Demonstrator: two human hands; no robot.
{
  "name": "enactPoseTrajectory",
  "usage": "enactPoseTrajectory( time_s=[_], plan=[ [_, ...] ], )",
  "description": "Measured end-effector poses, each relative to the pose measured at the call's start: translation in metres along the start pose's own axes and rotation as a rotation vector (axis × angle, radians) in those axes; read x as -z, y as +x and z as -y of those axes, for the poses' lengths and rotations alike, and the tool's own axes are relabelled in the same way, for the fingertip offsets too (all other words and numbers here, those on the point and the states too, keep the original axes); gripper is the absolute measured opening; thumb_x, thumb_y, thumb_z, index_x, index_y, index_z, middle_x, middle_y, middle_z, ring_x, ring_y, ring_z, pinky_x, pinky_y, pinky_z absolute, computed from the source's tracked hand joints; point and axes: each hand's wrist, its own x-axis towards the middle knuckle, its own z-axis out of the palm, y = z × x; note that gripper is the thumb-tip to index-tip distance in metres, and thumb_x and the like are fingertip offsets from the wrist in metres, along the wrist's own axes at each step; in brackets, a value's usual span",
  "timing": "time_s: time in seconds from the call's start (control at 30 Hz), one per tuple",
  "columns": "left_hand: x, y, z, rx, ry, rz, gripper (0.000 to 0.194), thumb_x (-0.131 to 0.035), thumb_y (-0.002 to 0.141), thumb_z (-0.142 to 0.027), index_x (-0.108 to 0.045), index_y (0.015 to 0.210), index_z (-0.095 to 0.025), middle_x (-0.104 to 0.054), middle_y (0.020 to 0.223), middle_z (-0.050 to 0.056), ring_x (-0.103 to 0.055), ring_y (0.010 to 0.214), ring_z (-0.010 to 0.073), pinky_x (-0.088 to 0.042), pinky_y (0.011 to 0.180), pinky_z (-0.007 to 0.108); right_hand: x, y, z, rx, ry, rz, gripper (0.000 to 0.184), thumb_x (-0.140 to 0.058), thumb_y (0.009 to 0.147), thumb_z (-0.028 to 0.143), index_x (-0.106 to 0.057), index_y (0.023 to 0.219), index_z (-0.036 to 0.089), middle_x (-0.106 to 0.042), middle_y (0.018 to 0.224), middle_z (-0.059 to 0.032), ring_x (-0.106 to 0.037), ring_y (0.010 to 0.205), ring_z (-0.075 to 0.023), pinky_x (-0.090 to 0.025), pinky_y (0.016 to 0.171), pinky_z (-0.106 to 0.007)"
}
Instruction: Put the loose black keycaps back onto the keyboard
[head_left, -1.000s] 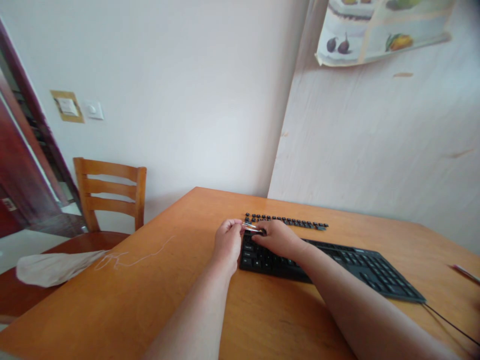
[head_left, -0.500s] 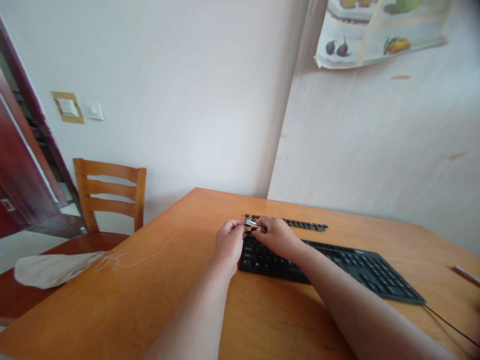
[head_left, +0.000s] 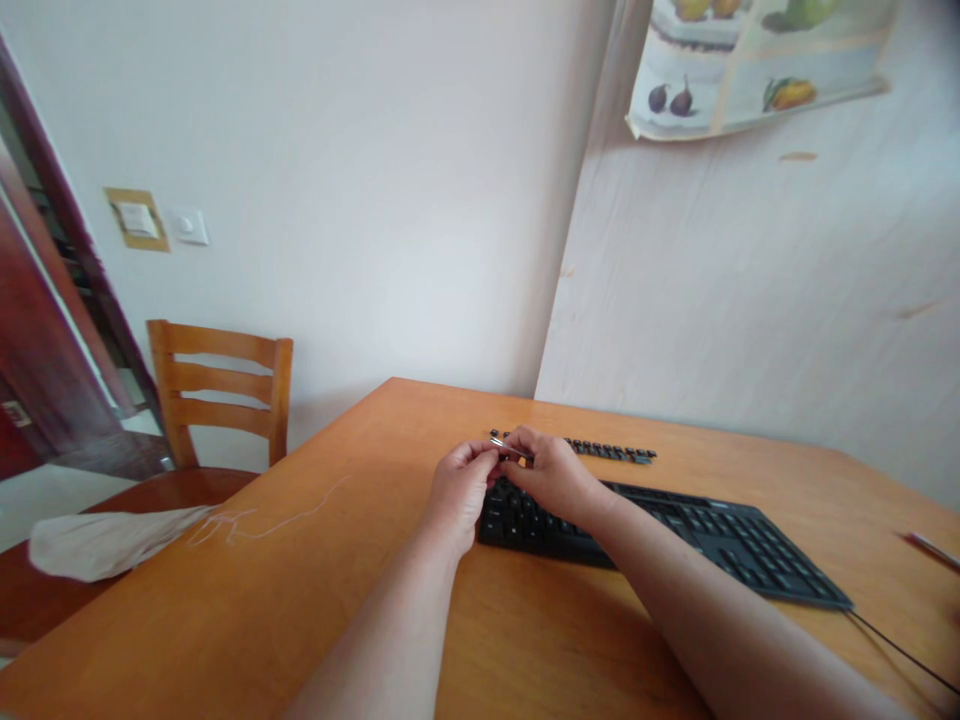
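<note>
Beside the table's (head_left: 360, 600) left edge lies a pale bag (head_left: 90, 545), its contents hidden. Above the left end of the black keyboard (head_left: 720, 545), the right hand (head_left: 559, 482) pinches a thin metal tool (head_left: 498, 442) between thumb and fingers; the left hand (head_left: 459, 490) meets it, fingers curled, though I cannot tell whether it grips anything. Loose keys (head_left: 611, 452) lie behind the keyboard. Compared with a second ago, the fingertips are closer together, covering more of the tool

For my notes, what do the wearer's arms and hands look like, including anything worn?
The left hand and right hand are ungloved. Both forearms are bare as far as they show, with no sleeve, watch or bracelet in view. Rings are too small to tell.
</note>
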Motion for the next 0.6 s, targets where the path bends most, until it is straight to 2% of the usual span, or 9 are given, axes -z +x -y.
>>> enactPoseTrajectory(
  time_s=[0.2, 0.33, 0.6],
  plan=[
    [0.0002, 0.0025, 0.0014, 0.024, -0.082, 0.001, 0.019, -0.069, 0.061, -0.020, -0.065, 0.079, -0.015, -0.068, 0.077, 0.003, -0.058, 0.067, 0.0116, -0.042, 0.066, 0.024, 0.0017, -0.0002, -0.0010, -0.001, 0.016, 0.001, 0.007, -0.058, 0.076, 0.017, -0.062, 0.081, 0.019, -0.066, 0.073, 0.0017, -0.058, 0.068, -0.0132, -0.040, 0.064, -0.024],
    [0.0005, 0.0027, 0.0020, 0.031, -0.092, -0.013, 0.021, -0.069, 0.061, -0.019, -0.064, 0.080, -0.015, -0.068, 0.077, 0.003, -0.059, 0.068, 0.0120, -0.042, 0.066, 0.024, 0.0042, 0.0005, -0.0033, -0.024, -0.015, 0.004, 0.009, -0.060, 0.075, 0.018, -0.062, 0.084, 0.018, -0.066, 0.074, 0.0012, -0.057, 0.068, -0.0135, -0.040, 0.063, -0.023],
    [0.0003, 0.0021, 0.0017, 0.035, -0.095, -0.023, 0.024, -0.071, 0.061, -0.021, -0.063, 0.082, -0.015, -0.069, 0.077, 0.004, -0.059, 0.065, 0.0117, -0.041, 0.063, 0.024, 0.0084, 0.0015, -0.0029, 0.028, -0.055, 0.063, 0.009, -0.058, 0.078, 0.019, -0.065, 0.083, 0.018, -0.067, 0.075, -0.0003, -0.059, 0.071, -0.0140, -0.039, 0.064, -0.023]
  ],
)
